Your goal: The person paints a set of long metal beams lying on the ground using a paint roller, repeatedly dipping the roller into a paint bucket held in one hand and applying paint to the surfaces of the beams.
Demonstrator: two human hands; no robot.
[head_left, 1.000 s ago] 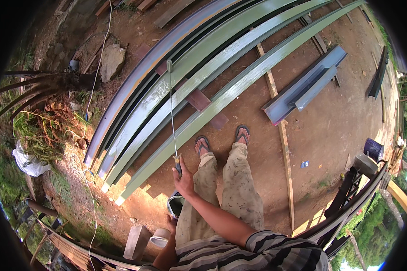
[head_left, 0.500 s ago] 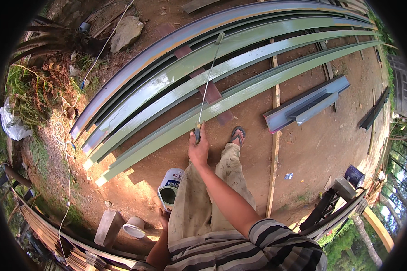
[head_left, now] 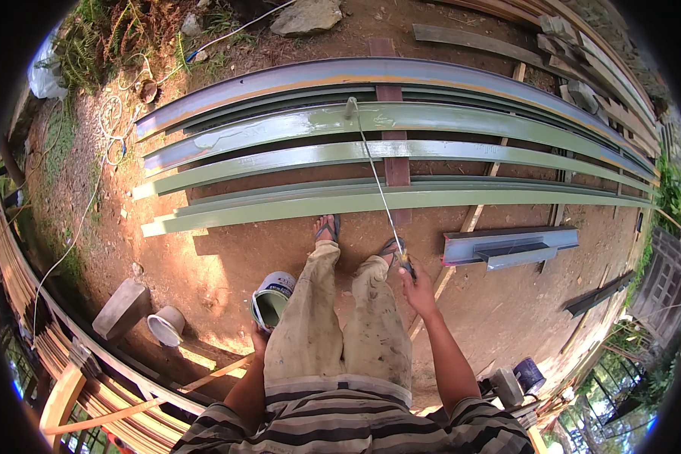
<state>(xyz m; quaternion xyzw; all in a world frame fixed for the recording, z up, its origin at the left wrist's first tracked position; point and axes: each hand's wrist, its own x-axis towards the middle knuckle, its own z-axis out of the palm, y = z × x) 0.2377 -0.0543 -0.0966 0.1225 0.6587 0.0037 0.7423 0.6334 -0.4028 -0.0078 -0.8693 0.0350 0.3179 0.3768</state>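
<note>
Left hand (head_left: 260,338): holds the tilted paint bucket (head_left: 280,281) by its near edge, lower centre; level carrying should avoid spills.
Right hand (head_left: 418,291): wrapped around the dark roller handle (head_left: 407,265), right of centre.
Roller sleeve (head_left: 350,110): upper centre, seemingly resting on the third steel beam (head_left: 446,119); light, even pressure and long overlapping strokes should suit the streaky left end.
Nearby ground: white tub (head_left: 166,326) and concrete block (head_left: 122,309), lower left.
In the way: nearest green beam (head_left: 401,198) and second green beam (head_left: 280,163), mid-frame; the rod should clear their glossy faces.
Farther: rock (head_left: 306,17), top edge.
</note>
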